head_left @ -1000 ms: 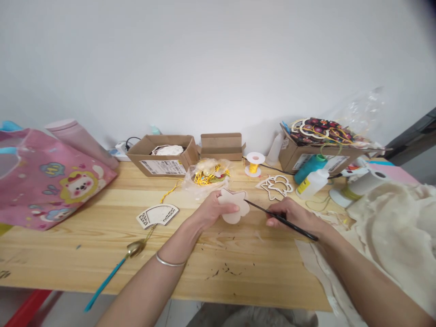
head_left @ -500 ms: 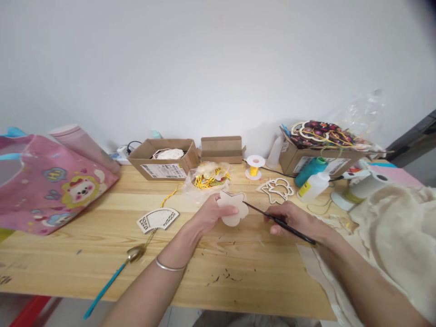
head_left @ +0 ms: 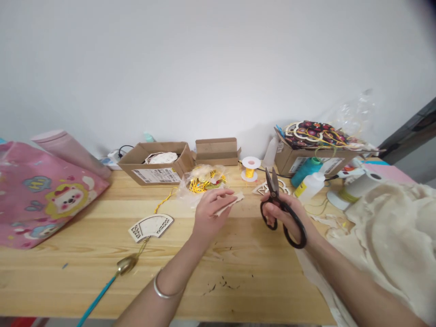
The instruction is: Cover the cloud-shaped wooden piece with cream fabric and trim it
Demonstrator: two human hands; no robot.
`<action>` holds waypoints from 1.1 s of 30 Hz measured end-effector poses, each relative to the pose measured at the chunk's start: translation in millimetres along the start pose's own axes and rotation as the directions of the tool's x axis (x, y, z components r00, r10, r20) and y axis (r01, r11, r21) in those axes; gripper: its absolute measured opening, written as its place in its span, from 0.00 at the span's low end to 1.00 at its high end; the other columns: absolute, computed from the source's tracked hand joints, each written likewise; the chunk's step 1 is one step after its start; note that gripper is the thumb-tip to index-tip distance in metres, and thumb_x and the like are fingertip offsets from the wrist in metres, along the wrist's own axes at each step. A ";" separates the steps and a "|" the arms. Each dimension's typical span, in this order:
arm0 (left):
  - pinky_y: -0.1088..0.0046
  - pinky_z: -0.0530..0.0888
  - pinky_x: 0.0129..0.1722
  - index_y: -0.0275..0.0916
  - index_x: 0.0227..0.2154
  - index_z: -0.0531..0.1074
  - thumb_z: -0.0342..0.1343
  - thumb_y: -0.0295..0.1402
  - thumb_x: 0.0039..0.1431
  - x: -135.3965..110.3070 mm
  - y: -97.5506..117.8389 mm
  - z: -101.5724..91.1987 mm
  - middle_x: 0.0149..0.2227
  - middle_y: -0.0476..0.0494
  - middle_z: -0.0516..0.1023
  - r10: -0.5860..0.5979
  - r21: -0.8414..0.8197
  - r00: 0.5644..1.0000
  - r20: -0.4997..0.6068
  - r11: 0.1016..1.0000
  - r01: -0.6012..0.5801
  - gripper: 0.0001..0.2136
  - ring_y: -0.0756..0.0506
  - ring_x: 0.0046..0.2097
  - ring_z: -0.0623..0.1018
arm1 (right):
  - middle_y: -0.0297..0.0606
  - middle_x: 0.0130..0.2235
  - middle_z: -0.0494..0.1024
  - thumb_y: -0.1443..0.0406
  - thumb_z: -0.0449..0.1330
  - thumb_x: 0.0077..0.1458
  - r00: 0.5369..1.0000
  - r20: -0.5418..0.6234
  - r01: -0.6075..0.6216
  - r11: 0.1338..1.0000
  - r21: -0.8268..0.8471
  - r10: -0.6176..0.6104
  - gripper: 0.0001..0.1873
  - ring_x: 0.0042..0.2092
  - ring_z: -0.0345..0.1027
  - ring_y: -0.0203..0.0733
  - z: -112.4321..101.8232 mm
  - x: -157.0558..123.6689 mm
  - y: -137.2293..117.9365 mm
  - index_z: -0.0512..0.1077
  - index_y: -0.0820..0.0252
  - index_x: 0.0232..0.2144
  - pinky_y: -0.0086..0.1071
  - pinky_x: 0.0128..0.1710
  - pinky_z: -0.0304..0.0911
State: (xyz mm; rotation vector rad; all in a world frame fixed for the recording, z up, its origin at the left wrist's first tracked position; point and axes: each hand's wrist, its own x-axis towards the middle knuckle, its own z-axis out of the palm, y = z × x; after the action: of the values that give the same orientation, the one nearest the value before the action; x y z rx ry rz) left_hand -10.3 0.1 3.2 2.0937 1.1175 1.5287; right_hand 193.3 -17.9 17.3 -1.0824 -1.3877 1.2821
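Black-handled scissors (head_left: pixel 273 190) point upward in my right hand (head_left: pixel 289 213), blades slightly apart, with fingers through the handle loops. My left hand (head_left: pixel 214 209) grips a cream scalloped piece (head_left: pixel 231 204), now tilted nearly edge-on and partly hidden behind the fingers. Behind the scissors lie pale cut-out wooden shapes (head_left: pixel 284 186). To the left of my left arm rests a fan-shaped wooden ornament (head_left: pixel 153 225) with a yellow cord, and a gold bead cap (head_left: pixel 126 264) with a teal tassel (head_left: pixel 97 300) hangs from it.
Along the wall stand a cardboard box (head_left: pixel 156 175), a smaller open carton (head_left: pixel 217 156) and a filled box (head_left: pixel 306 159). A bag of yellow cords (head_left: pixel 204 179), a yellow spool (head_left: pixel 250 171) and a glue bottle (head_left: pixel 311 186) lie nearer. Cream cloth (head_left: pixel 384 227) covers the right; a pink bag (head_left: pixel 47 195), the left.
The scissors have swung from lying level beside the piece to pointing upward, away from it. My left hand has turned the cream piece from face-on to almost edge-on. The view has shifted slightly.
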 end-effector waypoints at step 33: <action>0.79 0.73 0.30 0.35 0.31 0.73 0.64 0.25 0.39 11.2 1.4 8.3 0.29 0.49 0.78 -0.732 -0.745 0.515 0.446 0.015 0.667 0.12 0.51 0.31 0.77 | 0.39 0.31 0.69 0.56 0.61 0.43 0.967 0.101 0.241 0.702 -0.670 -0.236 0.20 0.32 0.62 0.40 -2.7 23.5 4.3 0.68 0.63 0.36 0.33 0.32 0.60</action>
State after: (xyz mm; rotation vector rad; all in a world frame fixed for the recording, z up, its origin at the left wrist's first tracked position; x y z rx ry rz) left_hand -0.8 9.1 8.4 0.5109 0.8268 1.1502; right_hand 191.8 6.0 14.6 -1.3058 -2.0092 0.5689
